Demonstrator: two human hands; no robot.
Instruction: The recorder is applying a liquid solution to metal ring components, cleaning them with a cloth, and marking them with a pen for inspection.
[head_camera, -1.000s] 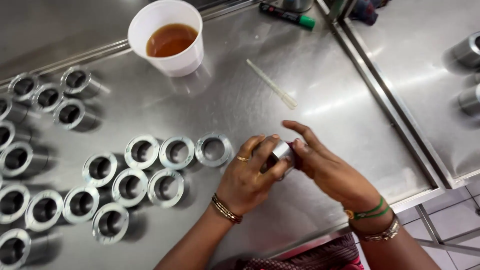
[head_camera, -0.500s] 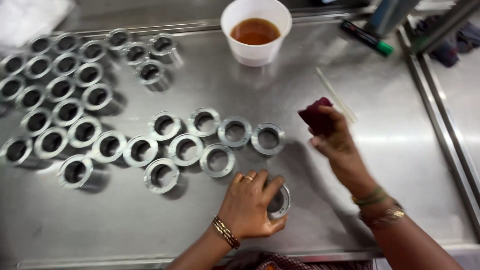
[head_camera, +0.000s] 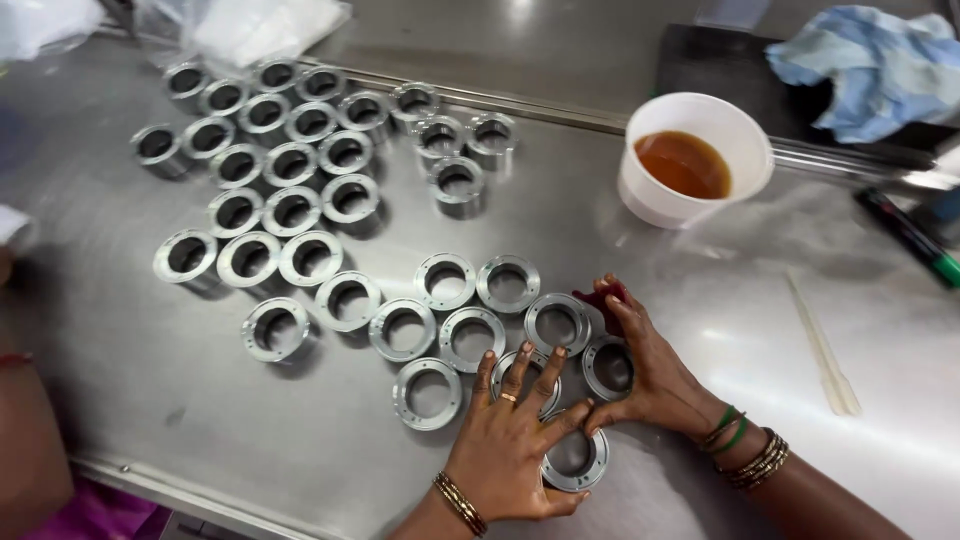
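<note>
The left hand (head_camera: 510, 440) lies flat with fingers spread, gripping nothing, over two metal rings (head_camera: 575, 462). The right hand (head_camera: 645, 370) pinches a red cloth (head_camera: 603, 296) just beside them.

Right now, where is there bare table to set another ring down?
Bare steel lies right of the right hand, between the white cup and the thin stick, and along the near edge left of the left hand. The ring cluster by both hands is crowded.
</note>
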